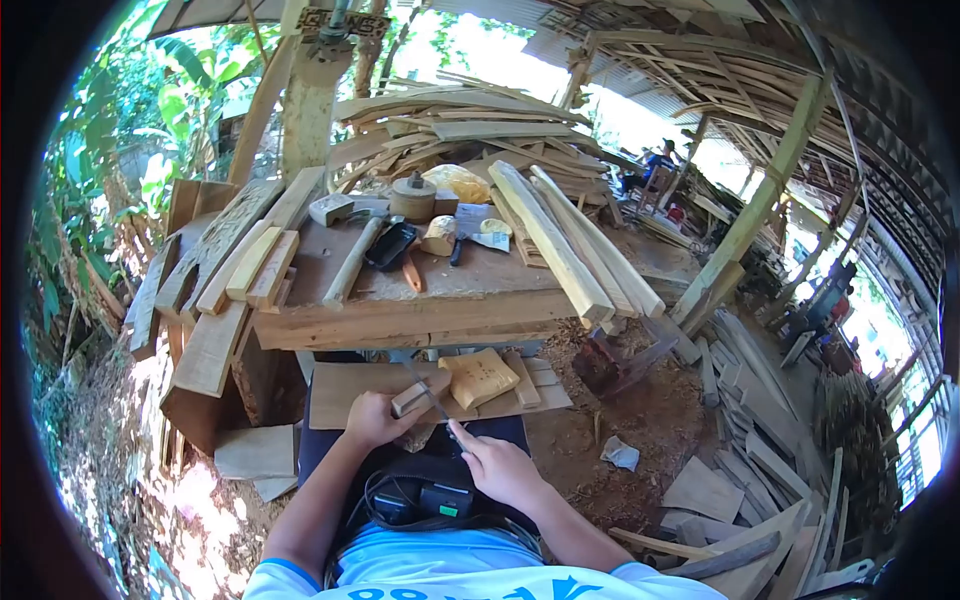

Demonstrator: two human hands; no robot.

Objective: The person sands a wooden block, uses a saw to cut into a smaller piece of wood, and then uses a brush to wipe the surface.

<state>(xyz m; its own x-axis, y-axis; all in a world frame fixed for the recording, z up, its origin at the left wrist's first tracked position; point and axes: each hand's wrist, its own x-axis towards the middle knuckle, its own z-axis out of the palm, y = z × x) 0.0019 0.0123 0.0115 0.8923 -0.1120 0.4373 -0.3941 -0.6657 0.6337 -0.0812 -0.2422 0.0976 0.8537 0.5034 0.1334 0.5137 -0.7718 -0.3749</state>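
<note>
My left hand [376, 420] is closed round a small wooden block [411, 399] above my lap. My right hand [492, 462] grips a thin, long tool [428, 388], its narrow blade crossing the block's right side. Whether the tool is a knife or a file, I cannot tell. Just beyond my hands a flat board [335, 393] lies across my lap. A pale yellowish carved wood piece [480, 377] rests on it, right of the block, with smaller wood pieces [522, 380] beside it.
Ahead stands a thick wooden bench [420, 318] bearing a mallet-like stick [353, 262], a black tray [391, 245], an orange-handled tool [412, 273] and long planks [553, 243]. Wood scraps [755, 470] cover the ground at right. A person [660, 160] sits far back.
</note>
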